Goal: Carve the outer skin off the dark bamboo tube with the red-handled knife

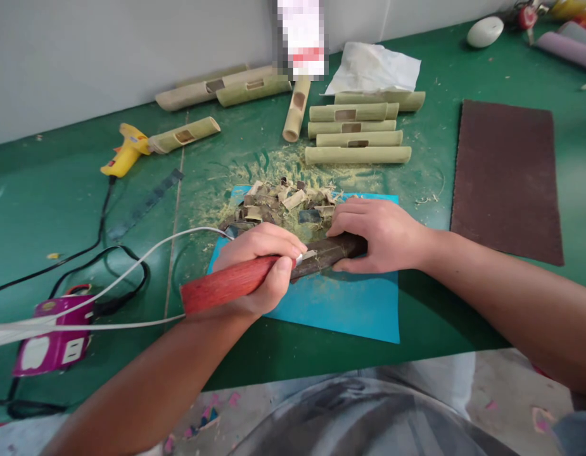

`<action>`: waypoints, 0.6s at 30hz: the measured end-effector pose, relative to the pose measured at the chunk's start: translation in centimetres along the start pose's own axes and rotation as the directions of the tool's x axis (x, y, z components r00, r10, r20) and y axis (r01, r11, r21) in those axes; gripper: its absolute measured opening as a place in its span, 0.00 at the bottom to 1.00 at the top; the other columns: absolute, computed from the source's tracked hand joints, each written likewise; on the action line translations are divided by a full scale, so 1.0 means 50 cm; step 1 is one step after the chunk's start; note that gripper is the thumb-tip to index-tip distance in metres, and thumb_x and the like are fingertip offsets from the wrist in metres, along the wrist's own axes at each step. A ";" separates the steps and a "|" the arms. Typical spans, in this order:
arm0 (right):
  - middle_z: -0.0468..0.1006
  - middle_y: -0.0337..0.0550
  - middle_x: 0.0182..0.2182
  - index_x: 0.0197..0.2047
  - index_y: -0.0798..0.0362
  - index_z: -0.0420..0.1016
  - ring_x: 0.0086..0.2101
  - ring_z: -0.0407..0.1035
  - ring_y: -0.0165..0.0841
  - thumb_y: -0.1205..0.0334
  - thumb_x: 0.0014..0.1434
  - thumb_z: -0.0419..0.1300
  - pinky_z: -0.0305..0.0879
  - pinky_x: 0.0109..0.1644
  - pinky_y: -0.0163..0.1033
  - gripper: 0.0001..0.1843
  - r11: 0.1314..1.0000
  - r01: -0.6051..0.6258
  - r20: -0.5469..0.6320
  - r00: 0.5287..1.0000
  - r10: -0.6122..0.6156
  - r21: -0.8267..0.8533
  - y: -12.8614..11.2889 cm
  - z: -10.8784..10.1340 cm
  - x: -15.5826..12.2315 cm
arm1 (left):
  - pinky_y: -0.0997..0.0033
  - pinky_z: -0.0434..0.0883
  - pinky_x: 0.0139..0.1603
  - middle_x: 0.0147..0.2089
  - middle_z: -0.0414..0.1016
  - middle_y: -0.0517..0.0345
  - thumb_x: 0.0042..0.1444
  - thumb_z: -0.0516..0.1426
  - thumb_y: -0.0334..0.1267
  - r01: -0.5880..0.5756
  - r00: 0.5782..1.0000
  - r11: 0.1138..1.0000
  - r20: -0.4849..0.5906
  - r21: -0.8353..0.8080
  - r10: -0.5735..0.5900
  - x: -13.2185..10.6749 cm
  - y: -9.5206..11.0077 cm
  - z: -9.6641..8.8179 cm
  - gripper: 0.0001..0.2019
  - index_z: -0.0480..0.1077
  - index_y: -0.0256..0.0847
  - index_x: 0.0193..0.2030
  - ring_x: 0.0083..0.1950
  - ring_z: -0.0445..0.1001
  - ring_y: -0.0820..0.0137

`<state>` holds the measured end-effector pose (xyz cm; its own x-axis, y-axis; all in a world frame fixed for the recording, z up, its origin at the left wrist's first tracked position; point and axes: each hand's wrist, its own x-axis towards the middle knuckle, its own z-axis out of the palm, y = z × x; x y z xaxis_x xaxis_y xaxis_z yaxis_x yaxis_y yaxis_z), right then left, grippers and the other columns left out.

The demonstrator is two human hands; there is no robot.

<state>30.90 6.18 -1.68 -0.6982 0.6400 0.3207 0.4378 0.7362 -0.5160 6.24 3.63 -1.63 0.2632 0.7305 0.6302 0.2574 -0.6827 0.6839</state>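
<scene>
My left hand [268, 253] is closed round the red wooden handle of a carving knife [229, 285], and its pale blade lies against a dark brown bamboo piece [318, 258]. From the right, my right hand [385, 231] grips the other end of that bamboo piece, thumb on the near side and fingers over the far side. The piece rests low over a blue sheet [350, 310]. Just beyond both hands, a heap of bamboo chips and shavings [293, 199] covers the sheet's far part.
Several cut bamboo tubes [359, 155] lie at the back, some under white paper [375, 66]. A yellow glue gun [126, 152] is at left, with a purple power strip [55, 335] and cables nearer. To the right are a brown mat [506, 183] and a white oval object [485, 31].
</scene>
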 end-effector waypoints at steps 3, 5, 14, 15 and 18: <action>0.78 0.45 0.35 0.38 0.53 0.75 0.38 0.70 0.38 0.49 0.59 0.67 0.60 0.39 0.41 0.15 1.000 0.001 -0.004 1.000 -0.001 0.002 -0.001 0.000 0.000 | 0.71 0.79 0.37 0.35 0.82 0.59 0.67 0.59 0.40 -0.062 0.998 0.997 -0.006 -0.051 0.062 0.007 0.007 0.001 0.09 0.76 0.43 0.36 0.34 0.82 0.72; 0.78 0.44 0.35 0.38 0.53 0.75 0.37 0.70 0.37 0.49 0.58 0.67 0.60 0.39 0.41 0.15 1.000 0.006 -0.009 1.000 -0.006 0.003 -0.001 0.000 0.000 | 0.72 0.80 0.38 0.37 0.84 0.59 0.66 0.59 0.35 -0.077 0.996 0.996 0.037 -0.045 0.079 0.012 0.012 0.002 0.06 0.76 0.42 0.37 0.36 0.83 0.73; 0.78 0.44 0.35 0.38 0.53 0.75 0.37 0.69 0.37 0.48 0.58 0.67 0.60 0.39 0.40 0.16 1.000 0.002 -0.006 1.000 -0.002 -0.008 0.001 -0.001 -0.001 | 0.67 0.79 0.35 0.32 0.81 0.60 0.68 0.59 0.44 -0.050 0.998 0.998 -0.043 -0.040 0.048 0.003 0.001 0.005 0.12 0.76 0.44 0.34 0.32 0.81 0.70; 0.78 0.44 0.35 0.38 0.52 0.75 0.37 0.69 0.37 0.48 0.58 0.67 0.60 0.39 0.40 0.16 1.000 0.001 -0.005 1.000 -0.001 -0.008 0.001 -0.001 -0.001 | 0.67 0.79 0.34 0.32 0.81 0.59 0.68 0.59 0.45 -0.047 0.998 0.998 -0.044 -0.041 0.045 0.002 0.000 0.005 0.12 0.76 0.44 0.34 0.32 0.81 0.70; 0.78 0.45 0.35 0.38 0.52 0.75 0.37 0.69 0.37 0.48 0.58 0.67 0.60 0.39 0.40 0.16 1.000 0.000 -0.002 1.000 0.000 -0.006 0.000 -0.001 0.000 | 0.66 0.79 0.34 0.32 0.81 0.59 0.68 0.59 0.45 -0.035 0.999 0.999 -0.041 -0.033 0.034 0.001 0.000 0.004 0.12 0.76 0.45 0.34 0.32 0.81 0.70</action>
<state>30.94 6.19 -1.64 -0.6970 0.6408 0.3220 0.4416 0.7373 -0.5113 6.47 3.66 -1.66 0.2336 0.7072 0.6673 0.2169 -0.7069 0.6732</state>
